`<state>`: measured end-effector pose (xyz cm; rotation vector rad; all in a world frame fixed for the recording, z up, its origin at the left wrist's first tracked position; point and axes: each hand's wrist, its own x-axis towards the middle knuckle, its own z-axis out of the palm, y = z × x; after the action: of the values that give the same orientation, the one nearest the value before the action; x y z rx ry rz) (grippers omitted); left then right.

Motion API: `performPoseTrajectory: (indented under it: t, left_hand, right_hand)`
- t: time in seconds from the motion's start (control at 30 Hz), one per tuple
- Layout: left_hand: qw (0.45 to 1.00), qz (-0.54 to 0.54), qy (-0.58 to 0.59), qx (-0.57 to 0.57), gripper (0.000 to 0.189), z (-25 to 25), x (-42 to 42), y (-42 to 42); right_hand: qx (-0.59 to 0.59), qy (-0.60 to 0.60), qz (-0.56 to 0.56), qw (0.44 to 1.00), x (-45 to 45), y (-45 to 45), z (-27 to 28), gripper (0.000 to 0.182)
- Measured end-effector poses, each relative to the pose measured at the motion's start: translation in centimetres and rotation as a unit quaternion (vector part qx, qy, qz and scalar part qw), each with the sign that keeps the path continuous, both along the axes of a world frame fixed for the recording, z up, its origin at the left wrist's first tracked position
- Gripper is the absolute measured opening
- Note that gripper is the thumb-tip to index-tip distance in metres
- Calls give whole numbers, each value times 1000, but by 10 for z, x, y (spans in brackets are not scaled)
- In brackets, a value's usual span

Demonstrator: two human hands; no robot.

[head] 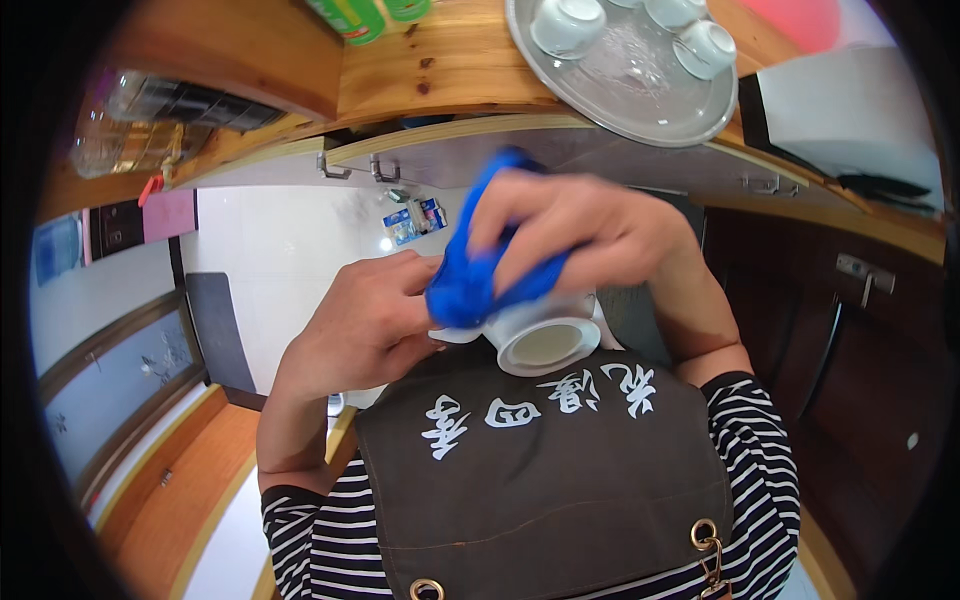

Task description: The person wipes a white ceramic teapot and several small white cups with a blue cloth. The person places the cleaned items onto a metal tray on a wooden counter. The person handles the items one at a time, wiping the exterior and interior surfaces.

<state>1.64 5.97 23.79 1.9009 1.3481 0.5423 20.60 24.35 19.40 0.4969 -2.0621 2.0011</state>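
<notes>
A white ceramic vessel [547, 346], tilted with its round foot or rim facing me, is held in front of my apron. My left hand [375, 315] grips it from the left, fingertips partly hidden behind a blue cloth. My right hand [577, 229], slightly blurred, clutches the blue cloth [465, 289] and presses it over the vessel's upper left part. The cloth and right hand cover much of the vessel, so its full shape cannot be told.
A round metal tray [622, 97] with several white cups [568, 28] stands on the wooden counter [442, 71]. Green containers [349, 19] are beside it, glass jars [112, 142] at the left. Small boxes [414, 221] lie on the floor beyond my hands; dark cabinet doors are at right.
</notes>
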Motion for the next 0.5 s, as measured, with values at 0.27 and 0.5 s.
performPoseTrajectory:
  t: [0.27,0.5]
  left_hand:
    - [996,0,-51,-78,23,-15,0,-9]
    - [996,31,-56,-64,19,-6,12,-10]
  right_hand:
    - [-104,-102,56,988,13,-12,-49,28]
    - [46,11,-104,993,50,-44,-26,30]
